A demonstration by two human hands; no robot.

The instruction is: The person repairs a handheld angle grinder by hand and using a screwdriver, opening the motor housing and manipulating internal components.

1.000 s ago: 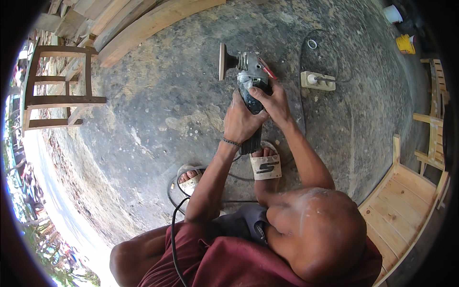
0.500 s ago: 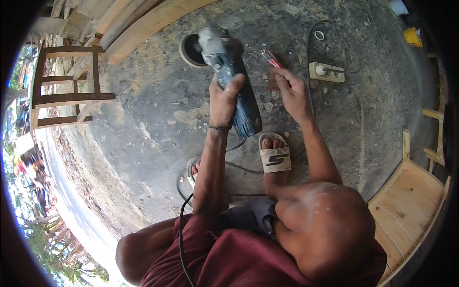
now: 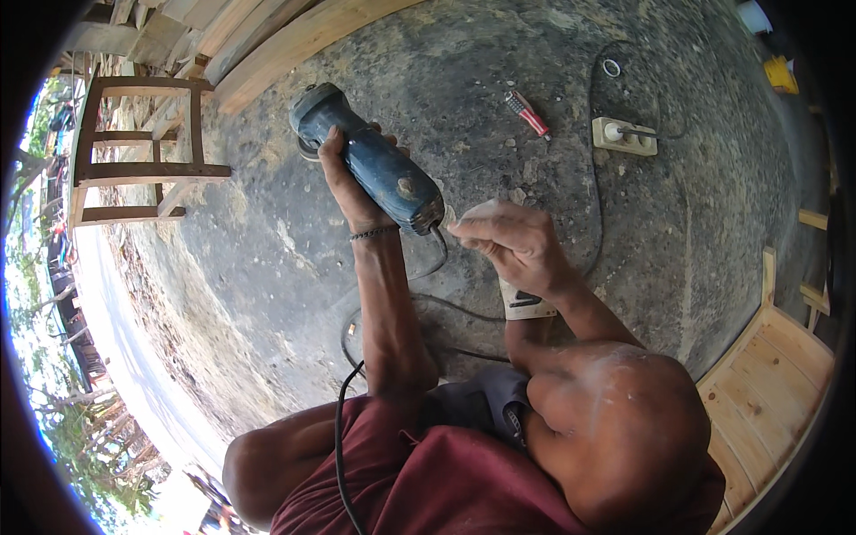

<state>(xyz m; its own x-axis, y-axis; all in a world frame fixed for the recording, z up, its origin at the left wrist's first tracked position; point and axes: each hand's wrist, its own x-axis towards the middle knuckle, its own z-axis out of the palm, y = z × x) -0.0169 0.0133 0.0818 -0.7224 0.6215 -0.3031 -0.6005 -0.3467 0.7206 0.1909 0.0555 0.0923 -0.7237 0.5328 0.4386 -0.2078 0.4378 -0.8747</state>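
My left hand [image 3: 355, 189] is wrapped round the blue, dust-covered body of an angle grinder [image 3: 383, 169], lifted above the floor. The grinder's cord end points toward me, and its disc is mostly hidden behind the body. Close to that end is my right hand [image 3: 515, 239], its thumb and fingers pinched together. Whatever is between those fingertips is too small to make out. A black cord [image 3: 439, 260] leaves the grinder and loops down near my feet. On the floor beyond my right hand lies a screwdriver [image 3: 532, 119] with a red and white handle.
A pale power strip [image 3: 629, 139] with a plug in it lies at the right, near a white ring [image 3: 611, 68]. Wooden planks [image 3: 299, 46] and a wooden frame [image 3: 147, 174] stand at the far left. A wooden seat [image 3: 771, 383] is at the near right. My sandal [image 3: 528, 308] is below my right hand.
My left hand has turned the grinder so its disc faces away and its cord end toward my right hand. My right hand has moved left and nearer me, away from the screwdriver.
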